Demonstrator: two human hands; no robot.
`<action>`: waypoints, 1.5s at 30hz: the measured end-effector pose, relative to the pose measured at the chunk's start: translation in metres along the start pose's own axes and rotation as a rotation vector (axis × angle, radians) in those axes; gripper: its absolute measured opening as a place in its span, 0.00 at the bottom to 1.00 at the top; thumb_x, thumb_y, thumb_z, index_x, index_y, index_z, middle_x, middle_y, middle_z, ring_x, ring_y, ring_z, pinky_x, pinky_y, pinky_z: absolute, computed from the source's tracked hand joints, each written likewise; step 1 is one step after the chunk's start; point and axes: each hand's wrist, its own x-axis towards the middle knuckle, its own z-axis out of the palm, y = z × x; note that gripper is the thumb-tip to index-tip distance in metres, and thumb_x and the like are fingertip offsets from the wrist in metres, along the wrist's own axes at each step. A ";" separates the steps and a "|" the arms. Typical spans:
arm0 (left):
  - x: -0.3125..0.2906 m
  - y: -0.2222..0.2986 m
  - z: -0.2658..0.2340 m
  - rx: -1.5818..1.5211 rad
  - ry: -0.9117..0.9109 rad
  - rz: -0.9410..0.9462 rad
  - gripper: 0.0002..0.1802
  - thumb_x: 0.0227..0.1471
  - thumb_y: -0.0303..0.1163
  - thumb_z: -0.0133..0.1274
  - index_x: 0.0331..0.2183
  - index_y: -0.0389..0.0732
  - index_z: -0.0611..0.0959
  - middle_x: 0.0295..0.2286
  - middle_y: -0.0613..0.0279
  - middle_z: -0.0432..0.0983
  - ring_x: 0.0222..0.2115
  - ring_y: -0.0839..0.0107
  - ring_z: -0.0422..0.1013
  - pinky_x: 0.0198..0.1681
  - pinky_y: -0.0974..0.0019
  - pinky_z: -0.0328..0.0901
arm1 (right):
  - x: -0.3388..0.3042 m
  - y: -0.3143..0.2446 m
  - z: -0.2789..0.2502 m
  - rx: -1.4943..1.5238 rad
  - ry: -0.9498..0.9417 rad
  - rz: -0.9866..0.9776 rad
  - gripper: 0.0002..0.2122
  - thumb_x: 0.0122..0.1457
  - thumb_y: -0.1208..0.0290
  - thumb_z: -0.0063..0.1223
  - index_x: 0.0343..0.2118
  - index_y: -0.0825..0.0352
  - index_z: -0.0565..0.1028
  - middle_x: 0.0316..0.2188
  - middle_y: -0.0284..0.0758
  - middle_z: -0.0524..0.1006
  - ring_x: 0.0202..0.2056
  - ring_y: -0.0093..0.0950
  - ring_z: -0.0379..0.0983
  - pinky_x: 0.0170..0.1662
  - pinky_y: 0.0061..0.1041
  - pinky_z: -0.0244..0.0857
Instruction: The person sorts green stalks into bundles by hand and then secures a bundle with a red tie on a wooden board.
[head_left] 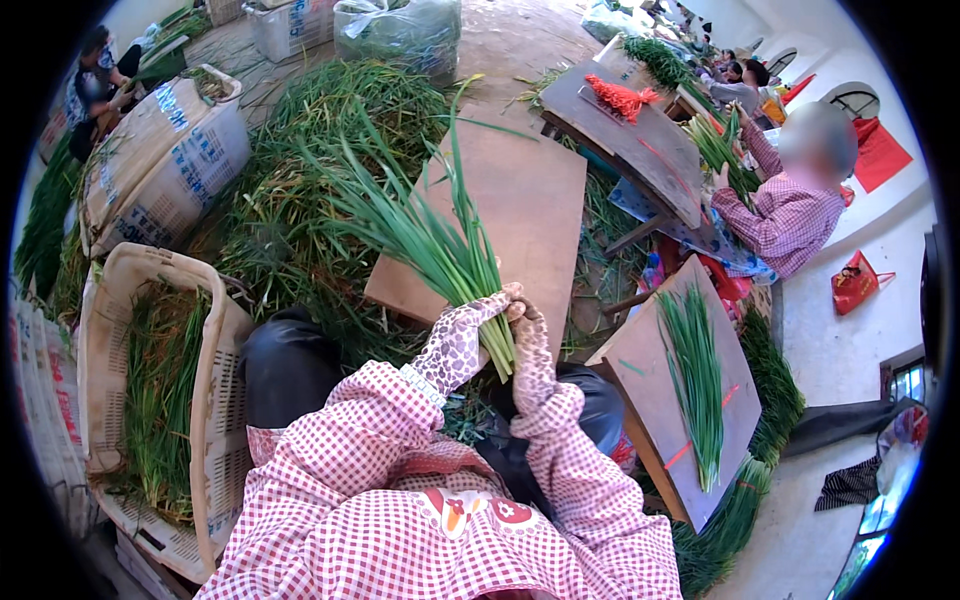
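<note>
A loose bunch of garlic chives [455,250] is held over my lap, its pale cut ends toward me and its green leaves fanning away to the upper left. My left hand [455,345], in a patterned glove, is wrapped round the stems. From the other side my right hand [530,335], also gloved, closes on the same stems, its fingertips meeting the left hand's. Just beyond the hands lies a bare brown board [530,200], partly under the leaves. To my right, a second board [650,390] carries a flat bundle of chives [695,390] and red ties [678,455].
A white plastic basket [210,400] of chives stands at my left. Behind it is a large heap of greens [310,190]. At the right, a person [790,200] in a checked shirt handles greens near another board [630,140] with red ties [620,97].
</note>
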 end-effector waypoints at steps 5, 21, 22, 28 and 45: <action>0.013 -0.018 -0.029 -0.084 -0.029 -0.038 0.25 0.48 0.21 0.49 0.49 0.42 0.66 0.35 0.53 0.73 0.33 0.67 0.72 0.39 0.64 0.68 | -0.013 -0.066 -0.046 -0.759 0.110 0.091 0.11 0.59 0.67 0.43 0.38 0.67 0.73 0.34 0.35 0.74 0.38 0.25 0.70 0.42 0.24 0.63; 0.014 -0.066 -0.098 -0.161 -0.131 -0.365 0.22 0.52 0.35 0.48 0.49 0.41 0.66 0.43 0.54 0.69 0.43 0.62 0.67 0.43 0.58 0.64 | -0.034 -0.023 -0.028 -1.146 -0.237 0.667 0.22 0.59 0.55 0.40 0.50 0.67 0.64 0.35 0.42 0.74 0.34 0.28 0.72 0.35 0.26 0.67; 0.014 -0.071 -0.094 -0.164 -0.123 -0.400 0.22 0.52 0.35 0.48 0.48 0.41 0.66 0.43 0.54 0.69 0.43 0.61 0.67 0.44 0.58 0.64 | -0.032 -0.031 -0.039 -1.453 -0.349 0.481 0.23 0.59 0.55 0.41 0.49 0.68 0.64 0.37 0.42 0.73 0.38 0.28 0.72 0.40 0.26 0.66; 0.009 -0.075 -0.082 -0.069 -0.128 -0.355 0.22 0.54 0.37 0.46 0.50 0.43 0.66 0.41 0.60 0.70 0.42 0.68 0.67 0.47 0.62 0.61 | -0.014 -0.056 0.000 -1.530 -0.261 0.596 0.38 0.42 0.60 0.62 0.54 0.71 0.55 0.41 0.49 0.71 0.44 0.39 0.69 0.46 0.29 0.63; 0.010 -0.015 -0.064 -0.348 0.081 -0.169 0.13 0.45 0.26 0.52 0.37 0.40 0.73 0.32 0.59 0.71 0.34 0.63 0.68 0.45 0.54 0.64 | -0.113 -0.138 -0.022 -1.832 -0.111 0.333 0.23 0.51 0.70 0.50 0.51 0.68 0.61 0.43 0.45 0.72 0.44 0.37 0.70 0.48 0.32 0.64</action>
